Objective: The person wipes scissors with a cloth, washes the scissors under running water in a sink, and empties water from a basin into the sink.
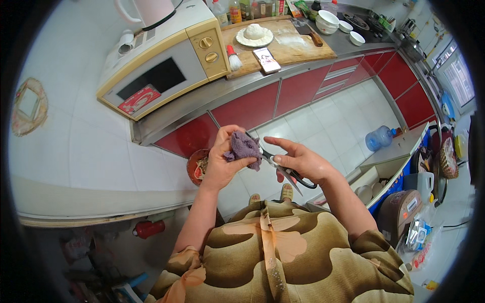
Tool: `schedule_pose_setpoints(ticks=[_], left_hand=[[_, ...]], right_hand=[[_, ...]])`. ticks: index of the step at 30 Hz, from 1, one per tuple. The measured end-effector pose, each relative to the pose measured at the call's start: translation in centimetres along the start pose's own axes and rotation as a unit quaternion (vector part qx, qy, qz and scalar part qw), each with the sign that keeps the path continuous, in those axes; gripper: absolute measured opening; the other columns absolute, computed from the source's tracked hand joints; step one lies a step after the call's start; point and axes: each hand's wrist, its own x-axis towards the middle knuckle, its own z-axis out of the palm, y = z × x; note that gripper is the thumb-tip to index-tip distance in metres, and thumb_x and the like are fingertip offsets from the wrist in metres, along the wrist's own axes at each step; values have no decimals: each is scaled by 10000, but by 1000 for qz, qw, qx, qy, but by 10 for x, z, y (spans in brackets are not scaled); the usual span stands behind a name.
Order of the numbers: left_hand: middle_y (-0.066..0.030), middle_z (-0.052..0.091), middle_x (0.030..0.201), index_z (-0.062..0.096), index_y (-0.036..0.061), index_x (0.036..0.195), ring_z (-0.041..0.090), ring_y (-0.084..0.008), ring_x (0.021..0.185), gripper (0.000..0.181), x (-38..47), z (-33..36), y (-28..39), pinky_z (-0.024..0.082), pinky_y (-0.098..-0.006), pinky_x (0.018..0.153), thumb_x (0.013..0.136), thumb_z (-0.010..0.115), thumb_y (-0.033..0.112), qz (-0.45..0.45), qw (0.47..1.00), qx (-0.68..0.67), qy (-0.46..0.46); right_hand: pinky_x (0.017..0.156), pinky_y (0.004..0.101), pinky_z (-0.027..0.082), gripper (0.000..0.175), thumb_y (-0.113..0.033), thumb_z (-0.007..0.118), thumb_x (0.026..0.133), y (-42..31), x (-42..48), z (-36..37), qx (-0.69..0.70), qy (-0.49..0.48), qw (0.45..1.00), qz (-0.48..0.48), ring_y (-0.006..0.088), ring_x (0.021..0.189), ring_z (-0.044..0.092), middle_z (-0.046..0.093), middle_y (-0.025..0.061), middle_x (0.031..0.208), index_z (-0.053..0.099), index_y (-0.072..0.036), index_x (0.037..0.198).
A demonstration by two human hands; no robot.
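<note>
My left hand (pixel 223 155) grips a crumpled purple cloth (pixel 244 146), which is pressed around part of a pair of scissors (pixel 290 173). These scissors have black handles and metal blades and are spread apart. Part of them is hidden by the cloth. On the right, my right hand (pixel 303 161) holds the scissors, thumb on top and index finger stretched out toward the cloth. Other fingertips show below the metal. Both hands are in front of my body, above the tiled floor (pixel 314 130).
Ahead, a wooden board (pixel 299 53) bears a plate (pixel 240 38) with dough (pixel 254 32), a phone (pixel 267 60), a brush (pixel 234 58) and a cleaver (pixel 316 39). A microwave (pixel 159 75) stands left. A waste bin (pixel 193 166) and a water bottle (pixel 379 138) are on the floor. An open drawer (pixel 369 176) juts out right.
</note>
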Motion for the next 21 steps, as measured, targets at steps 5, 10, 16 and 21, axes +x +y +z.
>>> schedule_pose_setpoints(ticks=[5, 10, 16, 21], left_hand=[[-103, 426, 1385, 705, 51, 881, 377, -245, 1285, 310, -3, -1, 22, 310, -354, 1045, 589, 808, 50, 111, 954, 271, -59], [-104, 454, 1369, 688, 73, 977, 328, -254, 1344, 404, -17, -8, 24, 286, -349, 1057, 589, 797, 44, 97, 969, 205, -96], [-80, 521, 1277, 640, 73, 1078, 386, -201, 1300, 487, -31, -4, 42, 346, -307, 996, 614, 771, 5, 10, 991, 99, -85], [-92, 504, 1283, 641, 45, 1044, 504, -166, 1138, 461, -35, -17, 40, 372, -283, 945, 601, 762, 7, 26, 991, 107, -83]], right_hand=[[519, 215, 456, 643, -256, 566, 938, 10, -9, 4, 63, -56, 996, 20, 103, 678, 601, 590, 34, 807, 251, -55, 1461], [535, 195, 459, 630, -292, 566, 939, 14, -18, 19, 85, -78, 993, 15, 89, 665, 602, 587, 18, 805, 284, -56, 1450], [489, 184, 437, 609, -305, 548, 944, 11, -30, 30, 68, -80, 994, 18, 74, 618, 588, 582, 9, 729, 295, -84, 1451], [350, 195, 374, 578, -312, 518, 953, 21, -39, 34, 53, -59, 997, 27, 64, 499, 548, 572, 14, 660, 303, -108, 1450]])
